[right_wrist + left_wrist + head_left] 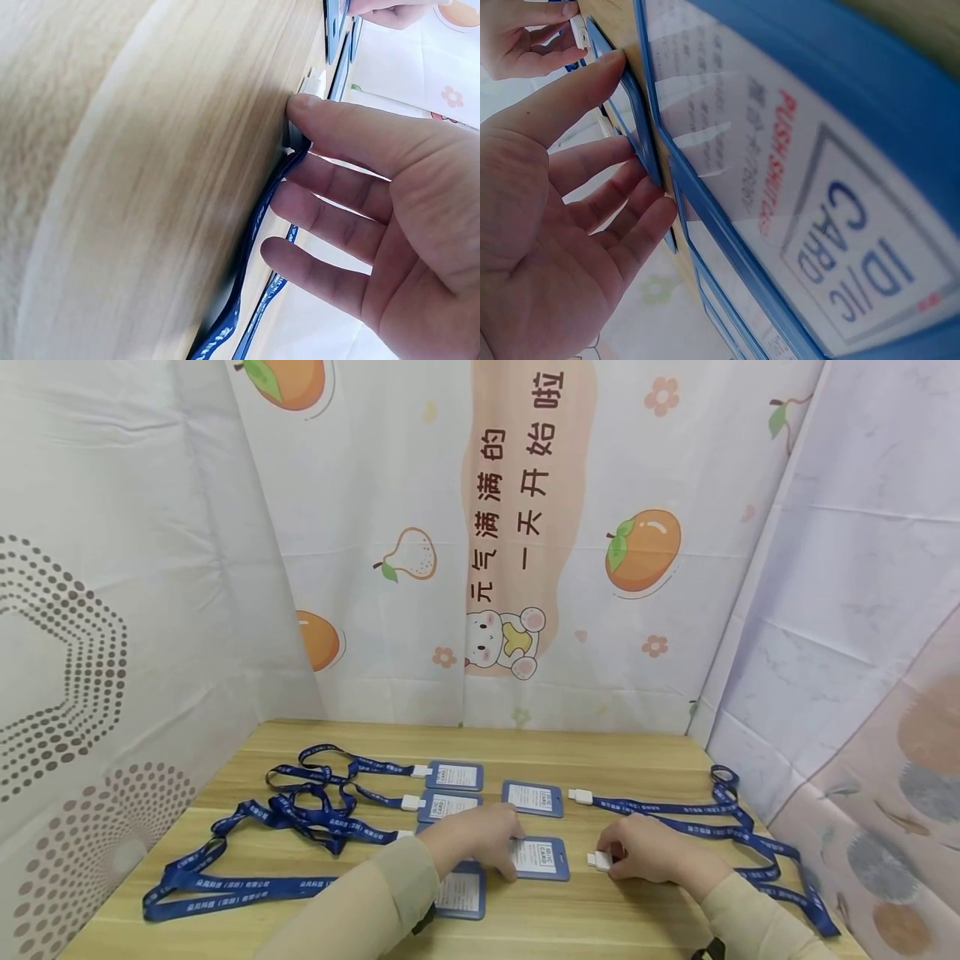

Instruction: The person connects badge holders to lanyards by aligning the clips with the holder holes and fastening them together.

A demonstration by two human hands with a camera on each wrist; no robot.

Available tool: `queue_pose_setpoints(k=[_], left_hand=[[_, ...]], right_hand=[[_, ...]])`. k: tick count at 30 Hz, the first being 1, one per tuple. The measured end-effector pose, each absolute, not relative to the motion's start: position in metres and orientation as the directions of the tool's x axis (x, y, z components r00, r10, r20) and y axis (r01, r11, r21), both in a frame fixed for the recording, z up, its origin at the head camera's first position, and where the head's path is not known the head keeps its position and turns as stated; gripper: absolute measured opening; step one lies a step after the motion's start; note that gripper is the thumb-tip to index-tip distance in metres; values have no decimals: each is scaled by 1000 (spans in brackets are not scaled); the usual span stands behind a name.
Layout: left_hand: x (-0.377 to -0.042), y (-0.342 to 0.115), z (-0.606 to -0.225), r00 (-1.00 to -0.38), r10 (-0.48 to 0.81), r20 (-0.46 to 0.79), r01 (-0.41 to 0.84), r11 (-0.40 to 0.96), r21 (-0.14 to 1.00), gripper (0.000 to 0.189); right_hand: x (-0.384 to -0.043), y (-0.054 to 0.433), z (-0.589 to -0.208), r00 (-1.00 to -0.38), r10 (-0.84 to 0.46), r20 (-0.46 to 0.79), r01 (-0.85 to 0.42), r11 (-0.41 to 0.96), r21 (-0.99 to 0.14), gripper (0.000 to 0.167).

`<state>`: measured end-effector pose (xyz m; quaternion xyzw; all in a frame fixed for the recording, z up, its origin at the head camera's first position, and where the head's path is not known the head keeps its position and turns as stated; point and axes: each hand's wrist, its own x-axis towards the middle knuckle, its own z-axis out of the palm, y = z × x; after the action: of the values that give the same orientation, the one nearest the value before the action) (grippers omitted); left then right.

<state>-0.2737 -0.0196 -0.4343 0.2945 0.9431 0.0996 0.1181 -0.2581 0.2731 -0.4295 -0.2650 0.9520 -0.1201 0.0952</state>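
My left hand [483, 842] holds a blue ID card holder [546, 858] by its left end, on the table. In the left wrist view the thumb lies at one long edge of that holder [635, 112] and fingers reach the other. To its right, my right hand [651, 853] pinches the white plastic clip [599, 860] of a blue lanyard. Thumb and forefinger close on the clip [316, 81] in the right wrist view, with the lanyard strap [251, 232] trailing along the tabletop. A gap separates clip and holder.
Behind lies another card holder [532, 798], apart from its lanyard's white clip [580, 796]. To the left are several holders, including a back one [455, 775] joined to its lanyard [382, 767]; my left arm partly covers the nearer ones. Printed curtains [390, 635] surround the wooden table [637, 760].
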Motion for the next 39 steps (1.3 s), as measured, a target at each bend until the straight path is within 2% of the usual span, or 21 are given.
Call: queue_pose_setpoints(k=[39], left_hand=[[-276, -19, -437, -794, 584, -168, 534, 803, 264, 62]], right_hand=[[-260, 270, -427, -833, -540, -118, -503, 829, -245, 19]])
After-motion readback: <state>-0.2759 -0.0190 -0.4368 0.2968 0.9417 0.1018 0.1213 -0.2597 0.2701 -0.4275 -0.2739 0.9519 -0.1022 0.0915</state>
